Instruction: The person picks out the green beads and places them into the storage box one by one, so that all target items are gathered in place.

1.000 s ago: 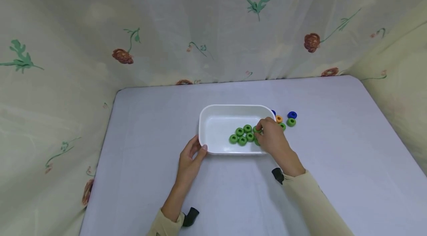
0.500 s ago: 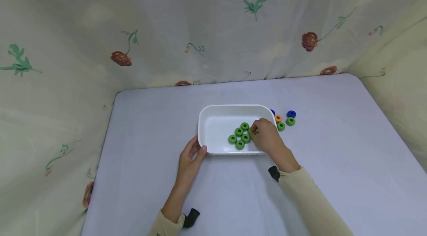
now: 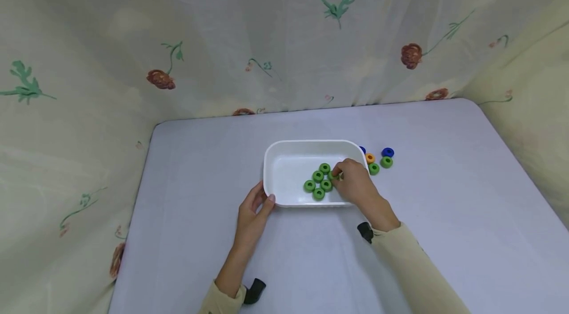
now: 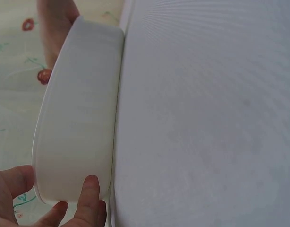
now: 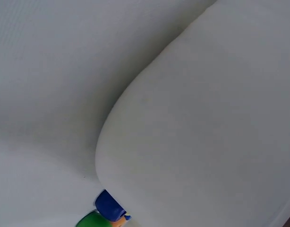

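The green ring (image 3: 334, 175) sits in the right hand (image 3: 355, 186), whose grip is curled about it just above the floor of the white tray (image 3: 284, 148), at the centre of the head view. It is right beside the cluster of green rings (image 3: 318, 181) already lying in the tray. My guess is that a careless release could knock those rings apart or let this one roll on edge. The left hand (image 3: 253, 210) steadies the tray's lower-left corner with thumb and fingers closed lightly on the rim; if that hold slackens, the tray may slide on the cloth.

Right of the tray lie two more green rings (image 3: 380, 165), an orange ring (image 3: 370, 158) and a blue ring (image 3: 387, 152). The surface (image 3: 444, 195) wears a pale lilac cloth, and cream curtains printed with red flowers (image 3: 411, 55) close in the upper frame and both sides.
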Motion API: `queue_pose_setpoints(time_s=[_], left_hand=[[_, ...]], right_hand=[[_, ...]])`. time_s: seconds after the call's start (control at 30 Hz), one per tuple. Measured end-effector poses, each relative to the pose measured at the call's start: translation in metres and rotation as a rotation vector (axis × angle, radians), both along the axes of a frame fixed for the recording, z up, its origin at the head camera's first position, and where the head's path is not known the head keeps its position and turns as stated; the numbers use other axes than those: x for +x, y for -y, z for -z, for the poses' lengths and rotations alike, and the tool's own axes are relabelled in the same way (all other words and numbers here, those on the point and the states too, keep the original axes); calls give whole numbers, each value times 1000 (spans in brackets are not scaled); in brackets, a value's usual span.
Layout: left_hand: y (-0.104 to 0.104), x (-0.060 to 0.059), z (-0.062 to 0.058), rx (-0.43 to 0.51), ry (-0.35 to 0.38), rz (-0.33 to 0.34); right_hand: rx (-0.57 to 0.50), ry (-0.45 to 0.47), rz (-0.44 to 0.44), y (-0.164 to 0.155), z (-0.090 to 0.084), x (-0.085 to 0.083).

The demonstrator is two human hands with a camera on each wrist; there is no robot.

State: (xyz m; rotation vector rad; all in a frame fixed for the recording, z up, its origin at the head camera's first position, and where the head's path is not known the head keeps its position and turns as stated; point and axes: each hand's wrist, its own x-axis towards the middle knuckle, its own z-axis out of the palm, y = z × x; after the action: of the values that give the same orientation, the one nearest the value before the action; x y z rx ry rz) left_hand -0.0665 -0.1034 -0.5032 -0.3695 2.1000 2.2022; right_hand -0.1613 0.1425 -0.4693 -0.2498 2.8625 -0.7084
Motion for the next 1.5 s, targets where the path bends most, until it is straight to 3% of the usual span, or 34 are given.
queue_pose_setpoints(time_s=[0.4,0.53,0.63,0.83,0.93,1.13,1.5], left_hand=[[-1,0,0,-13,2,2],[0,1,0,-14,1,2],[-1,1,2,-15,3,2],[-1,2,4,-18,-6,-1],[0,2,4,-21,-14,-3],[0,1,3,-26,-13,2],[0,1,3,-9,-15,5]], right_hand=[[-15,19,0,1,-3,4],[-49,8,40,-2,-7,8],[-134,-52,107,-6,-10,14],[-362,-283,294,-23,-12,21],[-410,-347,397,-36,-11,21],[-372,-312,510,-62,-6,22],[-282,-267,505,-80,11,15]])
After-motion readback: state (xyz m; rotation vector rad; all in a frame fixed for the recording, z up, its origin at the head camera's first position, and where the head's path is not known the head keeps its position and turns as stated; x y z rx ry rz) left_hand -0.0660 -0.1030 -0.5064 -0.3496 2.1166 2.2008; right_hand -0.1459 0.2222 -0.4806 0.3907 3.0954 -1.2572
